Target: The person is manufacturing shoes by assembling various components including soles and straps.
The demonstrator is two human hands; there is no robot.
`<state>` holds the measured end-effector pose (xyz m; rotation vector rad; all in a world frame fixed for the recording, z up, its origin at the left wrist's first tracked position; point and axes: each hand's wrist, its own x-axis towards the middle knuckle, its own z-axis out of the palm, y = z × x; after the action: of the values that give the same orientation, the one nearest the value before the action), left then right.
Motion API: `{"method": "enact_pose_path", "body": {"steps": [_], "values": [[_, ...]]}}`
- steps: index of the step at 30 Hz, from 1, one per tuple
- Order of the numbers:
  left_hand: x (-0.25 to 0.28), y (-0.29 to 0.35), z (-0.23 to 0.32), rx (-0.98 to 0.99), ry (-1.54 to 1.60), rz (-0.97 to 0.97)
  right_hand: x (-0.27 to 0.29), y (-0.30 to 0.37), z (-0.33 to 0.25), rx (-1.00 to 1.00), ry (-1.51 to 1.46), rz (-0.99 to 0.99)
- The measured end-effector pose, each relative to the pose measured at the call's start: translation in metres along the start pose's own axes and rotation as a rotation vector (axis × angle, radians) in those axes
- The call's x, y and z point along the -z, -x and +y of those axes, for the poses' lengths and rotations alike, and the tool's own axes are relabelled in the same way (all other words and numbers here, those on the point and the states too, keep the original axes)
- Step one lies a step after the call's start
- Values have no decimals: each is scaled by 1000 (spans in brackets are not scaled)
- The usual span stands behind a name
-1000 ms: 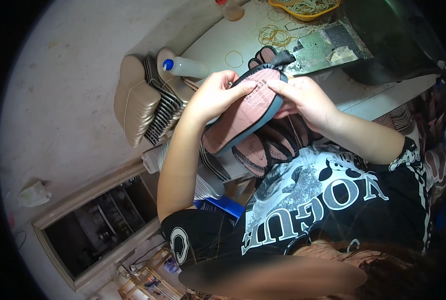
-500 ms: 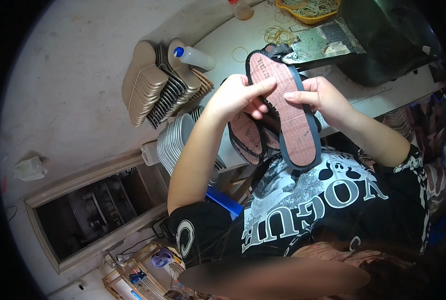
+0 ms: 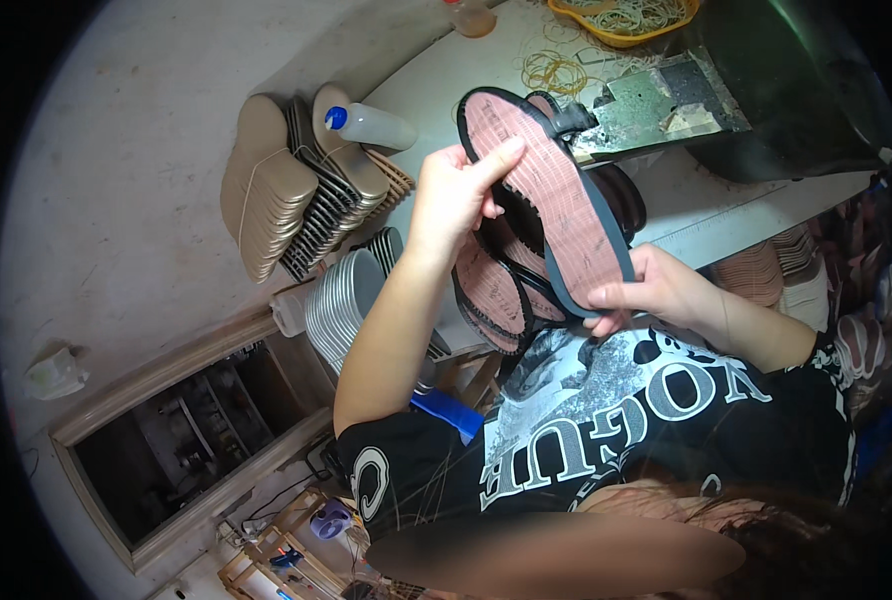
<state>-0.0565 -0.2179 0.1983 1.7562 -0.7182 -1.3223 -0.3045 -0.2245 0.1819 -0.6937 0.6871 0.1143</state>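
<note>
Both hands hold one thing between them: a flat pink sandal sole with a dark rubber edge (image 3: 551,200), raised above the pale worktop (image 3: 726,215) with its ribbed pink face turned up toward the camera. Its long axis runs on a slant, from the upper left, away from the body, down to the lower right, toward the chest. The left hand (image 3: 456,195) is closed on the sole's left edge near the far, rounded end, thumb laid over the pink face and fingers curled behind. The right hand (image 3: 656,290) grips the near end from beneath, thumb pressing on the dark rim at the lower right. So the left hand has the far end and the right hand the near one, and neither is free. Directly under the raised sole, several more pink soles with black straps (image 3: 501,290) lie heaped at the worktop's front edge. To the left stand a tied bundle of tan insoles (image 3: 266,190), a row of grey soles on edge (image 3: 341,295) and a clear plastic bottle with a blue cap (image 3: 371,125) lying on its side. Loose rubber bands (image 3: 556,72) lie beyond.
</note>
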Motion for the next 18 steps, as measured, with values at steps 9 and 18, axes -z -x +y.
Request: {"method": "enact_pose_path", "body": {"steps": [9, 18], "values": [[34, -53, 35, 78, -674, -28, -11, -21, -18, 329, -259, 73], [20, -82, 71, -1010, -1179, -558, -19, -46, -36, 391, -337, 142]]}}
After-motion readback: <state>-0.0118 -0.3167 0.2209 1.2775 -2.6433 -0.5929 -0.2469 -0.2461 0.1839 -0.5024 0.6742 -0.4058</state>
